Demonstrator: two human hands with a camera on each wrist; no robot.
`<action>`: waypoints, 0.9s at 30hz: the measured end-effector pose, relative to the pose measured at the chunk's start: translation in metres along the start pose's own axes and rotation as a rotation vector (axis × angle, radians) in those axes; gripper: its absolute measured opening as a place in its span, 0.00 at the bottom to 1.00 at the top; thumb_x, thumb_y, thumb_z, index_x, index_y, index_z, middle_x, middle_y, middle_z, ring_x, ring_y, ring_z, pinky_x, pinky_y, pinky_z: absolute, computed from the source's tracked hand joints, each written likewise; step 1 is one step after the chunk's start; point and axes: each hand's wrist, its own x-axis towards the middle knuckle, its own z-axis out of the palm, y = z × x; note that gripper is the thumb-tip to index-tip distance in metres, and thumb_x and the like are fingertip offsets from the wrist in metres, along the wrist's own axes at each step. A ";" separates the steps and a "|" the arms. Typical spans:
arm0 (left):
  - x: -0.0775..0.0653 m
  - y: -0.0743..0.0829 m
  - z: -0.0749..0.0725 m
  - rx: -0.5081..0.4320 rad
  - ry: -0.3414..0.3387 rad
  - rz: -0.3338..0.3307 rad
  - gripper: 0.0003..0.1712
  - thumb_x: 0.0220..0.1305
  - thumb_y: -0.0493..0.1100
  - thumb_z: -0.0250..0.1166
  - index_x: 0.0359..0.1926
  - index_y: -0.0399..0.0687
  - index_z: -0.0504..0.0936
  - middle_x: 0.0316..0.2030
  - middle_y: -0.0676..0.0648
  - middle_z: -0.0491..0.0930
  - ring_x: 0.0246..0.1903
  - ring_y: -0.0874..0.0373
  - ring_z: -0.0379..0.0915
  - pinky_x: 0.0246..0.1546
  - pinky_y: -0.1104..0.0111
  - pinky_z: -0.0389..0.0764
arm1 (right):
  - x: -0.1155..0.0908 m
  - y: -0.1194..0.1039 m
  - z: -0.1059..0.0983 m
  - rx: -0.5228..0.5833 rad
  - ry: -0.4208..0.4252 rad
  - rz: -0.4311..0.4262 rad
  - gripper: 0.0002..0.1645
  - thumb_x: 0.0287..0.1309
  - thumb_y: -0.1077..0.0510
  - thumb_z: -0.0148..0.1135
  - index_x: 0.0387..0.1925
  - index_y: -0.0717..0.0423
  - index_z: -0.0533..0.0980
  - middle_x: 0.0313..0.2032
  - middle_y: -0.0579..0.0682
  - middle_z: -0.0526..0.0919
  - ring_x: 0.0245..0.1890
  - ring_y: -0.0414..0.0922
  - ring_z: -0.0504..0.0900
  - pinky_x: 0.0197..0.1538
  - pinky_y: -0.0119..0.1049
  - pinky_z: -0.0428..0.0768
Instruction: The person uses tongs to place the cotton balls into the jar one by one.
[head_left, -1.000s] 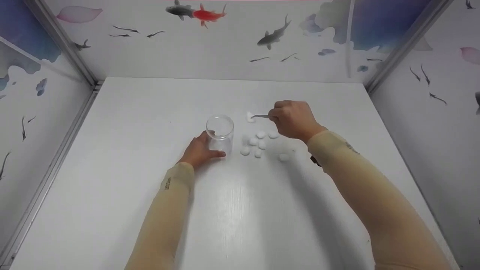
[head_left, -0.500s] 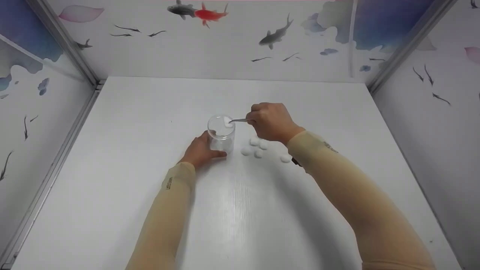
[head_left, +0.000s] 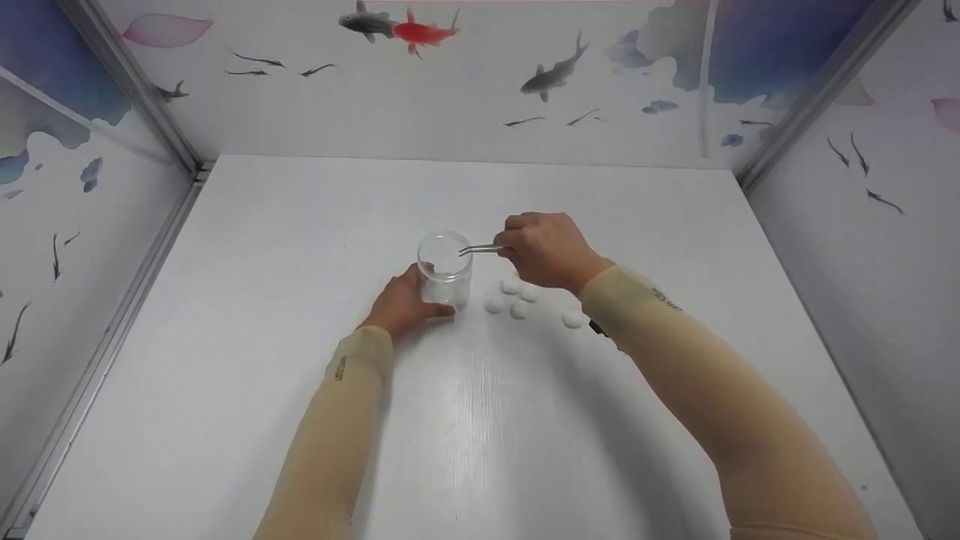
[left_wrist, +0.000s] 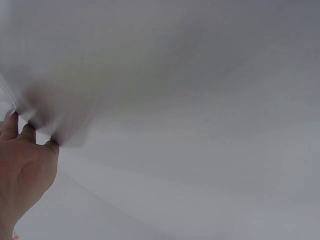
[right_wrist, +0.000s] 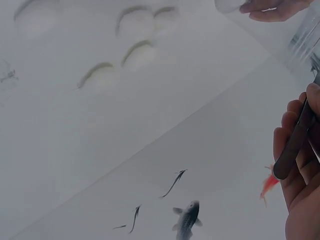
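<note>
clear jar (head_left: 448, 282) upright on tabletop (head_left: 300, 247). left hand (head_left: 401, 304) curled round jar's near left side; right hand (head_left: 551, 249), just right of jar, pinches tweezers (head_left: 485, 248), tips at jar's mouth. five white balls (head_left: 519, 310) visible, right of jar.

We've got a clear jar (head_left: 448, 291) standing upright on the desk (head_left: 450, 420), silver tweezers (head_left: 486, 248) parted at its rim, five white lumps (head_left: 518, 310) alongside, one lying apart.

On a tabletop (head_left: 450, 435), a jar (head_left: 447, 291); left hand (head_left: 401, 304) at its left, five pieces (head_left: 518, 310) right; beyond them, right hand (head_left: 551, 249), tweezers (head_left: 484, 248) at jar's mouth.
</note>
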 end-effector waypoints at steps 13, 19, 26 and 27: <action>-0.003 -0.002 -0.004 -0.007 -0.003 0.043 0.60 0.48 0.61 0.79 0.77 0.51 0.57 0.73 0.42 0.60 0.73 0.43 0.49 0.74 0.51 0.51 | -0.081 0.042 -0.005 0.044 0.006 0.094 0.04 0.58 0.64 0.69 0.35 0.54 0.86 0.27 0.46 0.81 0.24 0.42 0.79 0.25 0.39 0.81; -0.003 -0.005 -0.003 -0.013 0.005 0.042 0.60 0.48 0.60 0.79 0.76 0.51 0.57 0.72 0.41 0.61 0.73 0.42 0.50 0.73 0.51 0.52 | -0.120 0.051 0.004 0.051 -0.040 0.125 0.05 0.56 0.65 0.71 0.36 0.54 0.86 0.28 0.46 0.82 0.25 0.42 0.80 0.27 0.39 0.82; -0.002 -0.003 -0.001 -0.010 0.007 0.039 0.59 0.48 0.60 0.79 0.76 0.51 0.58 0.72 0.41 0.62 0.72 0.43 0.52 0.73 0.52 0.53 | -0.155 0.058 0.012 0.040 -0.060 0.169 0.05 0.55 0.63 0.72 0.36 0.53 0.87 0.28 0.45 0.81 0.25 0.42 0.79 0.26 0.39 0.80; -0.002 -0.002 -0.001 -0.011 0.007 0.041 0.59 0.48 0.60 0.79 0.76 0.51 0.59 0.72 0.41 0.62 0.72 0.43 0.52 0.73 0.52 0.53 | -0.159 0.059 0.012 0.037 -0.063 0.175 0.05 0.56 0.62 0.72 0.36 0.53 0.86 0.28 0.45 0.81 0.25 0.42 0.79 0.26 0.39 0.80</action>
